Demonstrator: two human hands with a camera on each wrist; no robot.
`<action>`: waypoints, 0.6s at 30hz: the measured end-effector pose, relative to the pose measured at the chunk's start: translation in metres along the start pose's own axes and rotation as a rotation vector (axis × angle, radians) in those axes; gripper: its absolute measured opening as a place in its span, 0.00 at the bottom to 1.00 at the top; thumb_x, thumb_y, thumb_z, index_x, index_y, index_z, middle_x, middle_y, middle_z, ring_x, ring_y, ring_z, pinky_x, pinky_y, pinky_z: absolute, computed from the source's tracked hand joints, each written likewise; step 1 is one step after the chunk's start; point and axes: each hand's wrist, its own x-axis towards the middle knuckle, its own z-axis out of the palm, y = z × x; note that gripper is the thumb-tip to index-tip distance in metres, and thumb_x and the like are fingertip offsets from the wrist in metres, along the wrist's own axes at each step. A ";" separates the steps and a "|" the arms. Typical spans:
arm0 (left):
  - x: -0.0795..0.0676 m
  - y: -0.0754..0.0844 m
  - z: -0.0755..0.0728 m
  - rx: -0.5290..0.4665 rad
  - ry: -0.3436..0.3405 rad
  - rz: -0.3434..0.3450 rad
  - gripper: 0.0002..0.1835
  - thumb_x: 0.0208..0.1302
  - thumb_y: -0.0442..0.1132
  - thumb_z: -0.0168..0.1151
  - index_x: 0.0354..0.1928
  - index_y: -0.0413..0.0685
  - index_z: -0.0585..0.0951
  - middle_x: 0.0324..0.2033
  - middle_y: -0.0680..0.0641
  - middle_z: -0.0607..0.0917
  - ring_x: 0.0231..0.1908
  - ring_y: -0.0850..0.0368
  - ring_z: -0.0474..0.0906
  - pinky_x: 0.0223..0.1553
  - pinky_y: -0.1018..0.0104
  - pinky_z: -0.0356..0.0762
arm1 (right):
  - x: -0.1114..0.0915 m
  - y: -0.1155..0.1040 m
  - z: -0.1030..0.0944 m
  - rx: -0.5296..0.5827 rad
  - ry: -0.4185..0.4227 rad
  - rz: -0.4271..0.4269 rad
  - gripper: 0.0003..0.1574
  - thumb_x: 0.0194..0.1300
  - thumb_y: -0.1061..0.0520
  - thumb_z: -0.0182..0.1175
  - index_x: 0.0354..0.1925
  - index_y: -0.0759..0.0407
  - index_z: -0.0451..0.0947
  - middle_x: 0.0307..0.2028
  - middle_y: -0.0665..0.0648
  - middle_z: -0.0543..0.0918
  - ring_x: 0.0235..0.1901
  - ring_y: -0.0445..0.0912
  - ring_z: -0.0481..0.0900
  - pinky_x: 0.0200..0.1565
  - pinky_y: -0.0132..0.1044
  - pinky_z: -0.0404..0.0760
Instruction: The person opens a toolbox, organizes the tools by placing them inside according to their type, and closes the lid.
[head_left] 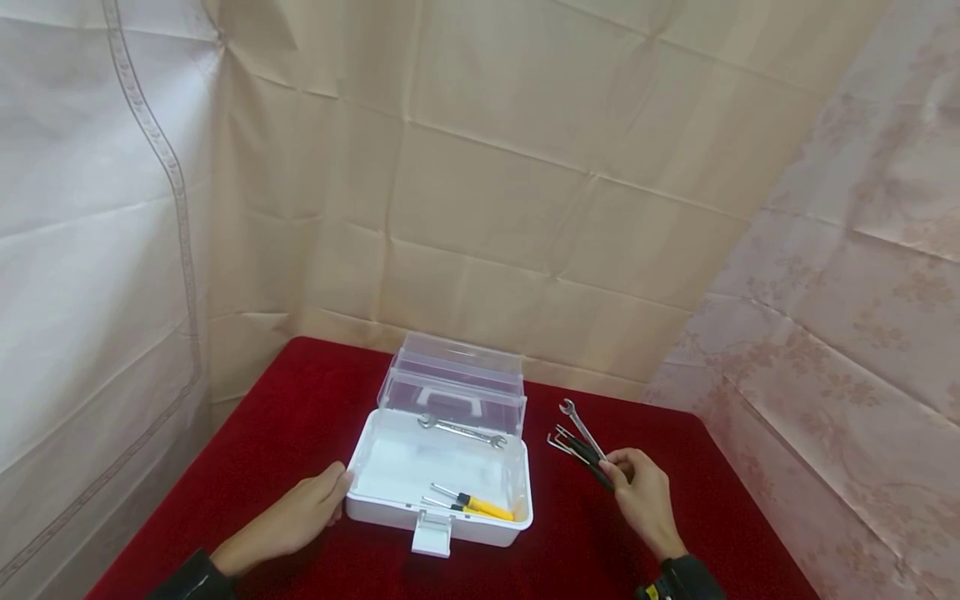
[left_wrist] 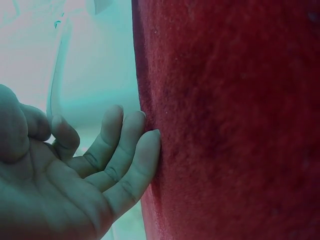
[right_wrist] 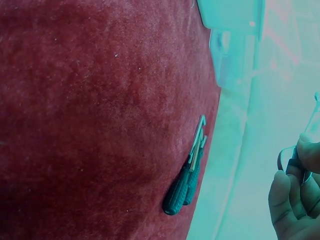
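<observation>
A white toolbox (head_left: 420, 467) stands with its clear lid (head_left: 457, 379) tipped back. Inside lie a double open-end wrench (head_left: 463, 431) along the back and yellow-handled screwdrivers (head_left: 483, 506) near the front. My left hand (head_left: 311, 500) rests against the box's left side, its fingers (left_wrist: 142, 155) loosely bent in the left wrist view. Over the table to the right, my right hand (head_left: 643, 496) pinches a second wrench (head_left: 581, 427), its open jaw pointing away. Below it lie dark-handled tools (right_wrist: 178, 190) with bent metal tips, partly hidden by the hand in the head view.
The red cloth-covered table (head_left: 300, 417) carries the box. A front latch (head_left: 432, 535) hangs down from the toolbox. Beige curtain (head_left: 487, 208) closes off the back, with pale fabric (head_left: 862, 333) on the right.
</observation>
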 end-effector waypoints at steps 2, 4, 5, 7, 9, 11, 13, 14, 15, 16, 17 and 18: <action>0.000 0.000 0.000 0.002 0.001 0.003 0.14 0.79 0.48 0.42 0.39 0.47 0.69 0.24 0.48 0.75 0.21 0.55 0.67 0.23 0.68 0.66 | 0.000 -0.001 0.001 0.003 0.004 -0.009 0.05 0.64 0.57 0.66 0.37 0.56 0.79 0.27 0.51 0.79 0.26 0.44 0.74 0.28 0.35 0.71; 0.000 0.000 0.000 0.005 0.001 0.009 0.14 0.79 0.49 0.42 0.39 0.47 0.69 0.24 0.48 0.75 0.21 0.55 0.67 0.23 0.68 0.66 | 0.001 -0.002 0.001 0.009 0.009 -0.019 0.05 0.63 0.57 0.66 0.37 0.56 0.79 0.27 0.51 0.80 0.26 0.44 0.74 0.28 0.35 0.71; 0.000 0.000 0.000 0.007 0.002 0.012 0.14 0.79 0.49 0.42 0.39 0.47 0.69 0.24 0.48 0.75 0.21 0.56 0.67 0.23 0.68 0.66 | 0.001 -0.003 0.002 0.013 0.009 -0.026 0.05 0.63 0.58 0.66 0.37 0.56 0.79 0.27 0.51 0.80 0.26 0.44 0.74 0.28 0.35 0.71; 0.000 0.001 -0.001 0.014 0.004 0.021 0.14 0.79 0.48 0.42 0.39 0.47 0.69 0.24 0.48 0.75 0.21 0.56 0.67 0.23 0.68 0.67 | 0.001 -0.005 0.002 0.019 0.012 -0.039 0.05 0.63 0.58 0.66 0.37 0.56 0.79 0.28 0.51 0.80 0.26 0.44 0.75 0.28 0.35 0.71; 0.000 0.001 -0.001 0.019 0.006 0.029 0.14 0.79 0.48 0.41 0.39 0.47 0.69 0.24 0.49 0.75 0.21 0.56 0.67 0.23 0.68 0.66 | 0.001 -0.006 0.003 0.021 0.016 -0.049 0.05 0.63 0.58 0.66 0.37 0.56 0.79 0.28 0.51 0.80 0.27 0.44 0.75 0.28 0.34 0.71; 0.000 0.000 -0.001 0.022 0.008 0.035 0.14 0.79 0.48 0.41 0.39 0.47 0.69 0.24 0.49 0.75 0.21 0.56 0.67 0.23 0.68 0.66 | 0.002 -0.007 0.004 0.021 0.017 -0.055 0.05 0.62 0.59 0.67 0.36 0.56 0.79 0.29 0.51 0.79 0.27 0.44 0.75 0.28 0.34 0.72; 0.000 0.000 -0.001 0.025 0.010 0.038 0.14 0.79 0.48 0.41 0.39 0.47 0.69 0.24 0.49 0.75 0.21 0.57 0.67 0.22 0.68 0.66 | 0.002 -0.008 0.006 0.018 0.014 -0.061 0.05 0.62 0.59 0.67 0.36 0.56 0.79 0.30 0.51 0.79 0.27 0.44 0.75 0.28 0.34 0.72; 0.000 0.000 -0.001 0.025 0.010 0.038 0.14 0.79 0.48 0.41 0.39 0.47 0.69 0.24 0.49 0.75 0.21 0.57 0.67 0.22 0.68 0.66 | 0.002 -0.009 0.006 0.018 0.011 -0.062 0.05 0.62 0.60 0.67 0.36 0.56 0.79 0.31 0.51 0.79 0.27 0.44 0.76 0.28 0.34 0.72; 0.000 0.000 0.000 0.026 0.010 0.039 0.14 0.79 0.48 0.41 0.38 0.47 0.69 0.24 0.49 0.75 0.21 0.57 0.67 0.22 0.68 0.66 | 0.002 -0.009 0.007 0.018 0.008 -0.064 0.05 0.62 0.60 0.67 0.36 0.56 0.80 0.31 0.51 0.78 0.28 0.44 0.76 0.28 0.34 0.72; 0.000 0.000 0.000 0.027 0.010 0.039 0.14 0.79 0.48 0.41 0.38 0.47 0.69 0.24 0.49 0.75 0.21 0.57 0.67 0.22 0.68 0.66 | 0.002 -0.011 0.008 0.020 0.008 -0.067 0.05 0.61 0.61 0.67 0.36 0.56 0.80 0.31 0.51 0.78 0.28 0.44 0.76 0.28 0.34 0.72; 0.000 0.000 0.000 0.026 0.010 0.038 0.14 0.79 0.49 0.41 0.38 0.47 0.69 0.24 0.49 0.75 0.21 0.57 0.67 0.22 0.68 0.66 | 0.002 -0.012 0.008 0.017 0.007 -0.070 0.04 0.61 0.61 0.67 0.36 0.56 0.80 0.31 0.51 0.78 0.28 0.44 0.76 0.28 0.34 0.72; 0.000 0.000 0.000 0.027 0.010 0.038 0.14 0.79 0.48 0.41 0.38 0.47 0.68 0.24 0.49 0.75 0.20 0.57 0.67 0.22 0.68 0.66 | 0.002 -0.013 0.009 0.019 0.006 -0.074 0.04 0.61 0.61 0.67 0.36 0.56 0.80 0.31 0.51 0.78 0.28 0.44 0.75 0.28 0.34 0.72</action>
